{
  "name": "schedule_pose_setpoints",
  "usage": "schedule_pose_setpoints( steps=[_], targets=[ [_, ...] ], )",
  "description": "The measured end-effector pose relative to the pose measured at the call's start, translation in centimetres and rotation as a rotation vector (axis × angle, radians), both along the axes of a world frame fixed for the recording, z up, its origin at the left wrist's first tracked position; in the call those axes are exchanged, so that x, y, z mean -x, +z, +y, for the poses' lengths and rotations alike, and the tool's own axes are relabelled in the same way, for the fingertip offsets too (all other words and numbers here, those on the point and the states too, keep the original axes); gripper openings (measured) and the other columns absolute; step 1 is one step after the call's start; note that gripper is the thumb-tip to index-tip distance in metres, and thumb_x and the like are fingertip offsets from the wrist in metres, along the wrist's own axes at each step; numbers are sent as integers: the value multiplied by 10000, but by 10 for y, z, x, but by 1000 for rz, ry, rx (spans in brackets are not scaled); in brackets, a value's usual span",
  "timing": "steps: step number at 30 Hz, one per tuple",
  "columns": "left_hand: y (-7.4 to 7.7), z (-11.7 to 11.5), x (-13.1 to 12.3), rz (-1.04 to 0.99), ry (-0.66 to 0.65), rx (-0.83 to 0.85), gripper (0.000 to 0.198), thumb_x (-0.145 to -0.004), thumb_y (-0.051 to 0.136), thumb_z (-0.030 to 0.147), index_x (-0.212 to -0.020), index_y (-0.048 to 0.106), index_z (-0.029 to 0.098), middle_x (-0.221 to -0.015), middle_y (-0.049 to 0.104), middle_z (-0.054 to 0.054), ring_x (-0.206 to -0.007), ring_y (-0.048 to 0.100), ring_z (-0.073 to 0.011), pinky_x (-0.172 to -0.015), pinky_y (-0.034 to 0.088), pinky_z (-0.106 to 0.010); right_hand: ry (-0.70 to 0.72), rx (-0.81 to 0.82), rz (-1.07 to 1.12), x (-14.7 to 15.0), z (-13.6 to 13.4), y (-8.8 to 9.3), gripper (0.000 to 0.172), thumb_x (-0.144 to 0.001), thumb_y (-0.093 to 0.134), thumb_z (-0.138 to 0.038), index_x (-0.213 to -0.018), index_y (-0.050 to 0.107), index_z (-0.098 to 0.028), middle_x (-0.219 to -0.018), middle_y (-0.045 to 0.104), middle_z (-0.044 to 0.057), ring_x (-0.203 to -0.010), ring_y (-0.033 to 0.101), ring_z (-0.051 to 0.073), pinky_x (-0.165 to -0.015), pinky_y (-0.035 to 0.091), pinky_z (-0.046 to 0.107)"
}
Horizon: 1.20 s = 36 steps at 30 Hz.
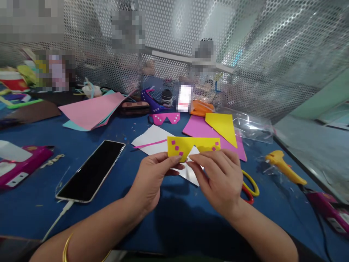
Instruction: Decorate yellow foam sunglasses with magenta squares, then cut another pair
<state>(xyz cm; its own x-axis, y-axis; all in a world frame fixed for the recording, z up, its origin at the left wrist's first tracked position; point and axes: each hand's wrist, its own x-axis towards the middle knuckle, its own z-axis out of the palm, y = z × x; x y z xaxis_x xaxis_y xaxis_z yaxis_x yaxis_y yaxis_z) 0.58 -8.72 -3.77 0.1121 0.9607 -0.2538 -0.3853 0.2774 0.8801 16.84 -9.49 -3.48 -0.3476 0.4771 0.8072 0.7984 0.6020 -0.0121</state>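
Observation:
A yellow foam eyeglass front [187, 143] with small pink squares stuck on it is raised above the table. My left hand [152, 174] pinches its left lens between thumb and fingers. Over the right lens, my right hand [218, 174] has thumb and index finger drawn together by the nose notch. What those fingertips hold, if anything, is too small to make out. Below the glasses lie a white paper sheet [152, 134] and a thin pink strip [149, 144]. Scissors [252, 182] with yellow and red handles are partly hidden behind my right hand.
Pink glasses [165, 118] lie behind. A phone [92, 171] with a cable is at left, near a magenta tool [29, 160]. Foam sheets [92, 109] stand left; yellow foam [225, 125] lies right. A yellow glue gun [286, 167] sits far right. A perforated metal panel [169, 29] rises behind.

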Motion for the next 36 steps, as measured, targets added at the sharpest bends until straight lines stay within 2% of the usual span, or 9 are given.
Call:
schedule_pose_setpoints(
  steps=[12, 19, 21, 23, 25, 27, 31, 34, 36],
  targets=[
    [-4, -2, -3, 69, -51, -34, 130, -711, 786, 265, -793, 808, 165, -768, 772, -57, -698, 657, -138, -632, 474, -211, -31, 12, -62, 1, 3, -2, 99, -896, 593, -125, -842, 576, -206, -777, 713, 34, -715, 640, 182, -771, 413, 375],
    [0, 7, 4, -14, 93, -14, 114, -698, 816, 260, -775, 806, 176, -750, 763, -31, -667, 655, -111, -609, 486, -182, 360, 49, -117, -9, -10, 0, 135, -905, 532, -155, -790, 583, -205, -671, 643, -9, -601, 538, 132, -827, 448, 368],
    [1, 11, 8, -39, 140, -10, 128, -684, 829, 263, -775, 805, 177, -768, 768, -31, -672, 664, -111, -609, 493, -179, 445, 142, -135, -11, -9, -2, 212, -916, 530, -207, -712, 586, -199, -580, 574, -20, -545, 477, 127, -852, 457, 382],
    [2, 13, 10, -58, 165, -14, 139, -670, 837, 264, -775, 804, 179, -800, 774, -34, -676, 673, -114, -607, 500, -178, 413, 439, 51, -12, -3, -4, 228, -883, 577, -236, -658, 595, -200, -571, 562, -20, -558, 473, 131, -824, 450, 377],
    [3, 14, 11, -65, 178, -16, 147, -661, 841, 261, -780, 805, 182, -823, 778, -36, -681, 678, -114, -604, 502, -174, 291, 791, 334, -13, 5, -4, 195, -845, 632, -275, -663, 628, -207, -622, 610, -8, -613, 521, 148, -740, 437, 349],
    [4, 14, 12, -62, 185, -13, 162, -655, 844, 262, -790, 806, 182, -831, 779, -38, -684, 681, -113, -602, 503, -169, 222, 1017, 594, -16, 14, -3, 222, -830, 663, -365, -670, 655, -211, -649, 643, 5, -648, 568, 165, -680, 437, 328],
    [2, 14, 10, -50, 177, 18, 168, -639, 854, 267, -773, 805, 179, -805, 774, -38, -662, 677, -110, -579, 504, -163, 249, 1123, 960, -25, 26, -1, 304, -813, 671, -521, -796, 717, -220, -773, 712, 33, -771, 653, 186, -783, 490, 343],
    [-1, 13, 7, -39, 146, 43, 168, -627, 859, 264, -755, 805, 172, -766, 766, -40, -642, 665, -106, -570, 504, -162, 251, 1126, 1145, -26, 27, -2, 300, -769, 736, -502, -932, 745, -250, -955, 744, 35, -802, 667, 171, -819, 494, 345],
    [-2, 12, 5, -25, 125, 53, 177, -623, 859, 270, -758, 805, 169, -760, 762, -40, -633, 656, -103, -569, 503, -163, 261, 1152, 1222, -24, 27, -4, 281, -738, 779, -456, -923, 763, -246, -966, 752, 40, -760, 666, 162, -795, 504, 345]
  ],
)
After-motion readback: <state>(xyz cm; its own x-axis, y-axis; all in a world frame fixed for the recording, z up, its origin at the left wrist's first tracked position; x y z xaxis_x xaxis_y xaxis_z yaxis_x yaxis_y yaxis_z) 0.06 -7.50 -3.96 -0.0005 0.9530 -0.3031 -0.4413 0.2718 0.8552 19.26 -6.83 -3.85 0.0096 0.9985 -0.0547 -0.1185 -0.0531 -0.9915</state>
